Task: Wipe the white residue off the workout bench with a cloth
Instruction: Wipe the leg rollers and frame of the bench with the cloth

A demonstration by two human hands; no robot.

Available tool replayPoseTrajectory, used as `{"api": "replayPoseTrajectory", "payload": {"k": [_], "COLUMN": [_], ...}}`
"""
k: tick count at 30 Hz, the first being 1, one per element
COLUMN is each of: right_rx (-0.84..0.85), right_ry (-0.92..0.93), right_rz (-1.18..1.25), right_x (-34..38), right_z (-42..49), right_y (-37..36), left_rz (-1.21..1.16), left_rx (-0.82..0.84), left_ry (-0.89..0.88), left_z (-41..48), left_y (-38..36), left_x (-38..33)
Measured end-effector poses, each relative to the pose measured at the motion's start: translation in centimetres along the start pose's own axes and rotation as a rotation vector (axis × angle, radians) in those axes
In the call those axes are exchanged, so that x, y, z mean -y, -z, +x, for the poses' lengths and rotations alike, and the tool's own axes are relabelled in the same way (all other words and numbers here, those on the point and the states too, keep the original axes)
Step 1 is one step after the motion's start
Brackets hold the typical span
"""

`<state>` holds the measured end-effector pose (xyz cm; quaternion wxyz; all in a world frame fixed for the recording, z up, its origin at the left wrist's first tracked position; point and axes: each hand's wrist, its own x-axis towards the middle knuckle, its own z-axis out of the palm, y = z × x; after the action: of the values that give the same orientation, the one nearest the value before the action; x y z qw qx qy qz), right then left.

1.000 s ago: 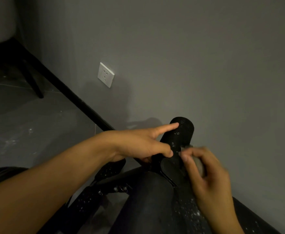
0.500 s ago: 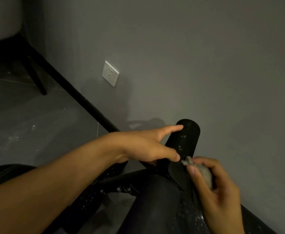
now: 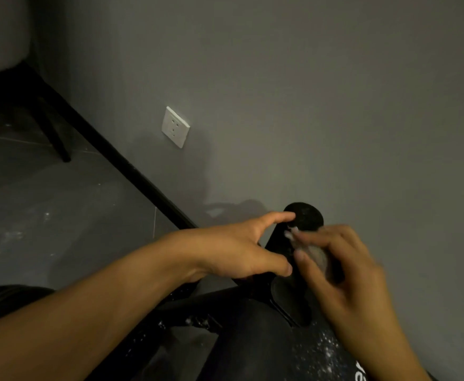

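Note:
A black foam roller (image 3: 306,217) of the workout bench sticks up near the wall at centre right. My left hand (image 3: 241,246) holds its left side, index finger stretched onto the roller's top and thumb against its lower part. My right hand (image 3: 346,270), blurred by motion, grips a small crumpled pale cloth (image 3: 317,255) and presses it on the roller's right side. The black bench pad (image 3: 294,350) below is speckled with white residue (image 3: 321,350).
A grey wall with a white socket (image 3: 175,127) stands close behind the roller. A black skirting strip (image 3: 120,163) runs diagonally along the floor. A chair's black leg (image 3: 56,138) stands at upper left. Dark frame parts (image 3: 170,325) with white specks sit below my left arm.
My right hand with the cloth has moved up the roller toward its top end. My left hand keeps its hold, index finger now on the roller's top.

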<state>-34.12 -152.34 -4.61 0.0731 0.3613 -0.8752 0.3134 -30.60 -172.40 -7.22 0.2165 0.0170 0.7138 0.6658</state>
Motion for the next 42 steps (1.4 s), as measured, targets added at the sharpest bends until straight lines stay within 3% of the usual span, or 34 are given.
{"api": "replayPoseTrajectory", "payload": {"k": [5, 9, 12, 14, 17, 22, 25, 30, 35, 38, 42], "right_rx": [0.102, 0.108, 0.223, 0.260, 0.153, 0.194, 0.201, 0.359, 0.242, 0.202, 0.179], "right_ry": [0.004, -0.173, -0.207, -0.153, -0.004, 0.006, 0.088, 0.214, -0.034, 0.037, 0.044], "right_rz": [0.021, 0.038, -0.046, -0.126, -0.336, -0.422, -0.323, -0.202, -0.242, -0.311, -0.123], "right_x": [0.2, 0.0, 0.1, 0.2, -1.0, -1.8, -0.8, 0.1, -2.7, -3.1, -2.3], "right_z": [0.2, 0.7, 0.7, 1.6, 4.6, 6.1, 3.9, 2.3, 8.4, 8.1, 3.7], "right_y": [0.8, 0.8, 1.1, 1.4, 1.8, 1.3, 1.2, 1.6, 2.1, 1.4, 1.9], "left_rz": [-0.009, -0.013, -0.001, -0.007, -0.023, -0.024, -0.048, -0.015, -0.009, -0.030, 0.012], "left_rx": [0.018, 0.016, 0.003, 0.014, 0.029, 0.029, 0.037, 0.019, 0.022, 0.027, 0.024], "left_ry": [-0.017, -0.028, -0.026, -0.020, 0.004, 0.015, 0.004, -0.008, 0.022, 0.026, 0.018], "left_z": [-0.1, -0.1, 0.0, 0.0, -0.1, 0.0, 0.0, 0.3, 0.4, 0.5, 0.6], "left_y": [0.2, 0.1, 0.1, 0.1, 0.2, 0.1, 0.2, 0.3, 0.5, 0.4, 0.5], "left_x": [-0.1, -0.3, -0.4, -0.3, -0.3, -0.3, -0.2, 0.0, 0.2, 0.2, 0.5]}}
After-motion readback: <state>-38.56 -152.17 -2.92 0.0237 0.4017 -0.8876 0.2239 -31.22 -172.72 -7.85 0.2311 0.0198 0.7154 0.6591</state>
